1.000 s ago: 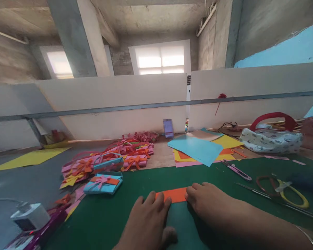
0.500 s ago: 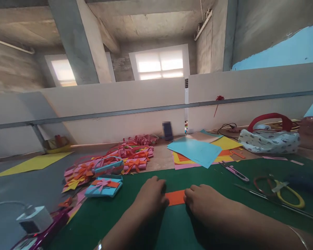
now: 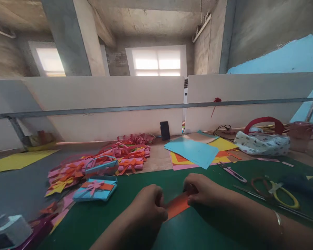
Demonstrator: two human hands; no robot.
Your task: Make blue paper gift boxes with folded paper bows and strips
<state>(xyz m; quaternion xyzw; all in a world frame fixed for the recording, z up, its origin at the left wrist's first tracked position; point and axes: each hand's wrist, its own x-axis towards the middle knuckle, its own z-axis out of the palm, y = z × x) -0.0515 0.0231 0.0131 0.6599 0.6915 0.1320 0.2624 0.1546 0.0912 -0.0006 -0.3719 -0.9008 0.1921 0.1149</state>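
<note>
A strip of orange paper (image 3: 177,207) stretches between my two hands over the green cutting mat (image 3: 135,239). Its left end is pinched in my left hand (image 3: 149,206), fingers curled. The upper right end is held between thumb and fingers of my right hand (image 3: 202,190), and the strip slants up toward that side. Left of my hands stands a blue paper gift bag (image 3: 96,190) with a pink bow and an orange band. Behind it lies a heap of pink paper bags (image 3: 125,152) with orange and yellow bows.
Coloured paper sheets (image 3: 195,147) are stacked ahead. A craft knife (image 3: 232,172), yellow-handled scissors (image 3: 285,194) and a metal ruler (image 3: 250,192) lie to the right. A fabric basket (image 3: 263,144), a phone (image 3: 165,130) and a white plug (image 3: 9,231) stand around the edges.
The orange strip has gone from flat on the mat to slanted, its right end raised by my right hand. My left hand has moved slightly down and left. The view has shifted a little.
</note>
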